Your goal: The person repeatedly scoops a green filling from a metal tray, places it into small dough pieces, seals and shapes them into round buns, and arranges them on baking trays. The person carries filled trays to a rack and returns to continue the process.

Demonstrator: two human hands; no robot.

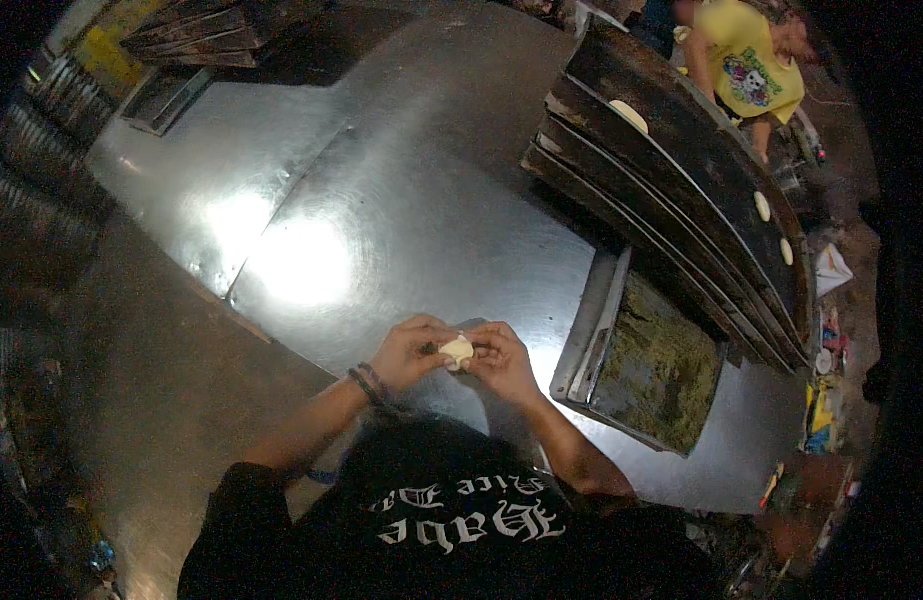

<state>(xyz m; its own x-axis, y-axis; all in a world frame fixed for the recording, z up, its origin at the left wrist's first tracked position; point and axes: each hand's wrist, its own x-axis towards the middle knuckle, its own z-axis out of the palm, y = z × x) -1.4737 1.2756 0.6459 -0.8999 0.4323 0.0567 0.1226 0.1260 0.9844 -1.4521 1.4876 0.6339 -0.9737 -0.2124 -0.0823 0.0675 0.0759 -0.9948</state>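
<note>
A small pale piece of dough [457, 349] is pinched between the fingertips of both my hands, just over the near edge of the shiny metal table [431, 247]. My left hand [410, 352], with dark bands at its wrist, grips the dough's left side. On the other side, my right hand [502, 360] holds it with thumb and fingers. To the right lies a rectangular metal tray [607, 330] with a greenish-brown crumbly filling or residue [656, 360] in it. Beyond it, a dark baking tray [701, 172] on top of a stack carries several pale dough pieces [629, 117].
A co-worker in a yellow shirt [758, 67] is past the tray stack at the upper right. More dark trays [198, 34] are piled at the far left, beside a narrow metal pan [165, 101]. Corrugated metal [41, 172] stands at the left.
</note>
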